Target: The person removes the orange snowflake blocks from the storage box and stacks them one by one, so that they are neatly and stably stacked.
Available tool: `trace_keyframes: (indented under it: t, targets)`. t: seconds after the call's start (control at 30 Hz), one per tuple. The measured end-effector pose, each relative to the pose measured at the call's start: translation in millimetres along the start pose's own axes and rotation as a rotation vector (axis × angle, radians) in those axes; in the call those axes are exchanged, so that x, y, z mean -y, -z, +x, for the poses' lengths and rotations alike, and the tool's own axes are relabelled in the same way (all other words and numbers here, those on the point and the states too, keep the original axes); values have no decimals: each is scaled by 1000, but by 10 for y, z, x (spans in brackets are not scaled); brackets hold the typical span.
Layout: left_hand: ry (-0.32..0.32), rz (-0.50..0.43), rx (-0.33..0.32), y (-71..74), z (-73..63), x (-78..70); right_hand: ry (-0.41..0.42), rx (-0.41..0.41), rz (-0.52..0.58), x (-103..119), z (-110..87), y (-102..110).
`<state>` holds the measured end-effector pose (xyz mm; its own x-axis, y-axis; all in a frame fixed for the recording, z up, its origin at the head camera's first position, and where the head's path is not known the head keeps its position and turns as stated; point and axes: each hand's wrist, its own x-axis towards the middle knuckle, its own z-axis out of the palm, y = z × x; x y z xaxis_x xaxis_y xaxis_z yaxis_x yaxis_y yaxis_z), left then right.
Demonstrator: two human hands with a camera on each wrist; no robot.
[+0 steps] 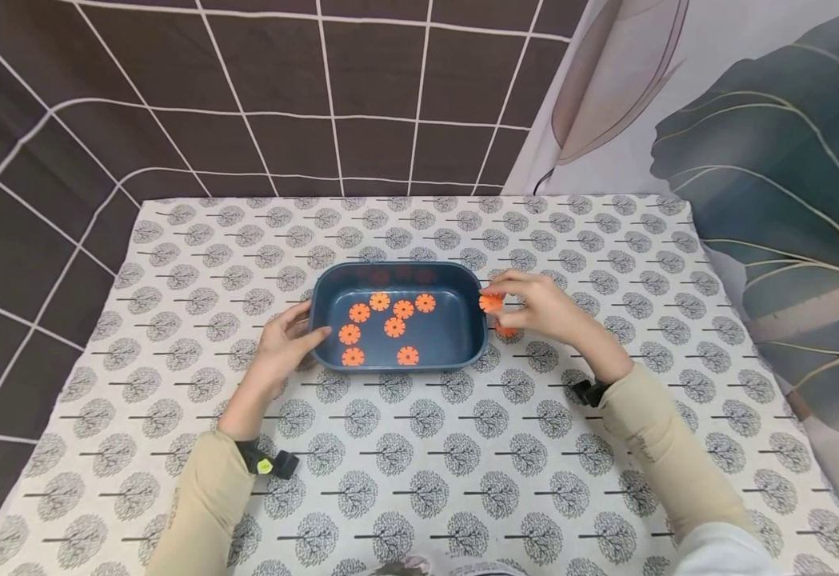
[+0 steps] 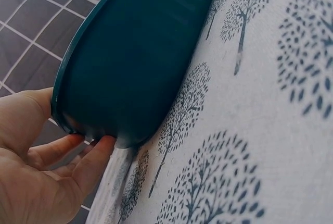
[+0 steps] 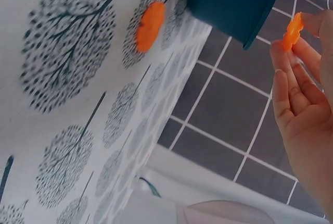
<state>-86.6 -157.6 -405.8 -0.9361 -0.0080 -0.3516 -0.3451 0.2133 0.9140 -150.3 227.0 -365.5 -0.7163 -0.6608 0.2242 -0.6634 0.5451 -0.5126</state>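
Lying nearest, two beige sleeves stretch over the counter, covered in tree-print cloth. The left hand has its grip on the left end of a dark blue basin, thumb over the rim, fingertips against the outside. One loose orange disc lies on the cloth just beside the basin's right end. Above it, the right hand holds a notched orange disc in a narrow grip, near the rim. Inside the basin, eight matching discs lie spread over the left and middle. Beyond stands a dark tile-patterned backdrop.
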Motion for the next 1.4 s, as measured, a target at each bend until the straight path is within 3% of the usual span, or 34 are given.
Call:
trace_keyframes:
  t: [0.17, 0.67, 1.03, 1.4]
  targets:
    - [3, -10, 4, -14, 6, 3, -37, -3, -15, -59, -90, 42]
    - [0, -25, 9, 2, 0, 5, -30, 22, -36, -247, -226, -47]
    - [0, -25, 7, 1, 10, 11, -117, 165, -39, -309, -265, -100]
    - [1, -32, 10, 8, 19, 15, -127, 181, -4, -341, -274, -151]
